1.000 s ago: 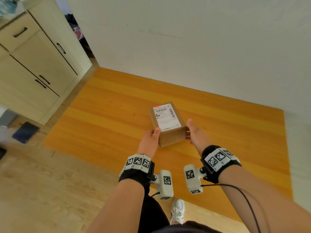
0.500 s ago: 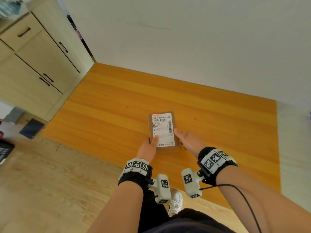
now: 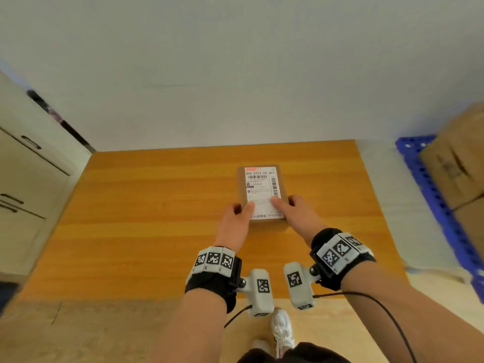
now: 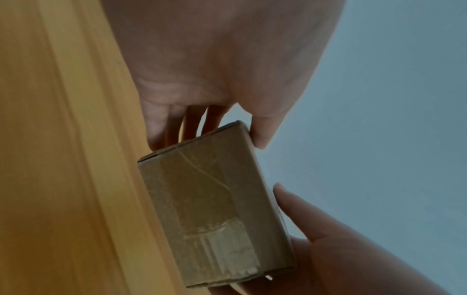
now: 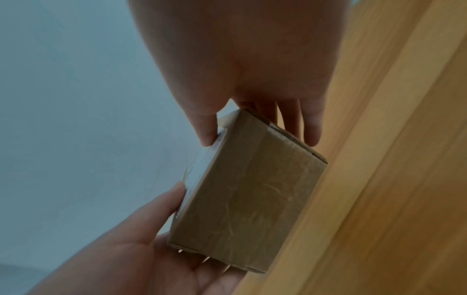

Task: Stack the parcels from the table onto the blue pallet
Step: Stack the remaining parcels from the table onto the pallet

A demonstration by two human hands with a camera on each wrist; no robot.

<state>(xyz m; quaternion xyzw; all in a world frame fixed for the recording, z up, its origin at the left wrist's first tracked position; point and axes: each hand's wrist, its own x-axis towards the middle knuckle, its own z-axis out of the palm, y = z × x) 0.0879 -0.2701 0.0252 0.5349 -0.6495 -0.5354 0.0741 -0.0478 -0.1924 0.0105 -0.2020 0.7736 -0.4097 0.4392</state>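
A small brown cardboard parcel [image 3: 262, 195] with a white shipping label on top is held above the orange wooden table [image 3: 157, 218]. My left hand [image 3: 235, 218] grips its near left edge, thumb on the label, fingers underneath. My right hand [image 3: 293, 213] grips the near right edge the same way. The left wrist view shows the parcel's taped end [image 4: 215, 209] between thumb and fingers; the right wrist view shows the parcel [image 5: 250, 195] pinched likewise. The blue pallet [image 3: 429, 184] lies at the right edge with large cardboard boxes [image 3: 461, 163] on it.
A cream cabinet [image 3: 28, 179] with dark handles stands to the left of the table. A white wall runs behind the table. My white shoe [image 3: 281, 331] is on the wooden floor at the table's near edge.
The parcel has turned square to me and both thumbs now lie on its label. The view has swung right, bringing the blue pallet and its boxes into sight.
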